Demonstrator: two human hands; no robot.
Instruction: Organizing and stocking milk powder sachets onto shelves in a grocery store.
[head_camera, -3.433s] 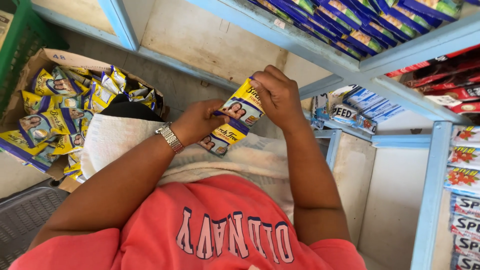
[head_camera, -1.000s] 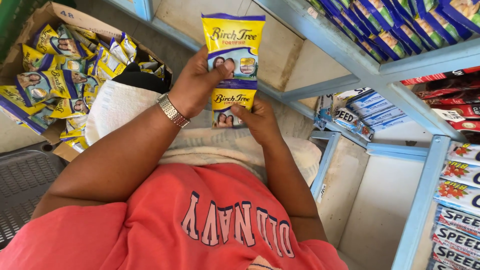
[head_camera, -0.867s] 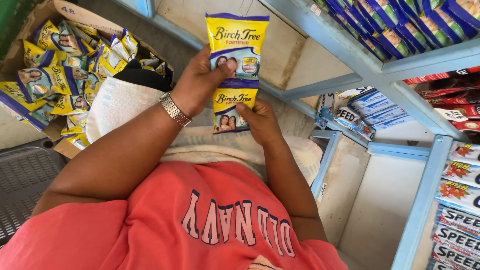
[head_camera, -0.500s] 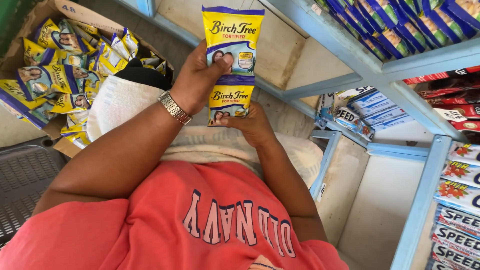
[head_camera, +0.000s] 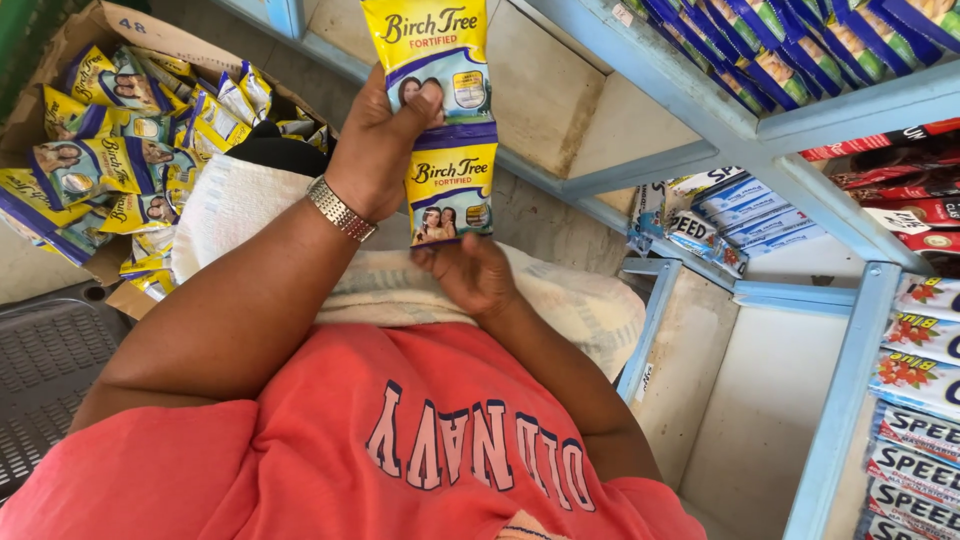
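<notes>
Sachet strip (head_camera: 440, 110) upright (long axis vertical)

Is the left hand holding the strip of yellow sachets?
Yes, the left hand grips the hanging strip of yellow sachets, thumb across its front.

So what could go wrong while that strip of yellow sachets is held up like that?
The strip of joined yellow and purple sachets hangs between the left hand at the seam and the right hand at the bottom edge; the seam might tear if pulled. A loosened grip could drop it onto the pale cloth in the lap. The open cardboard box of similar sachets sits apart, to the left, so an awkward reach could spill them.
</notes>
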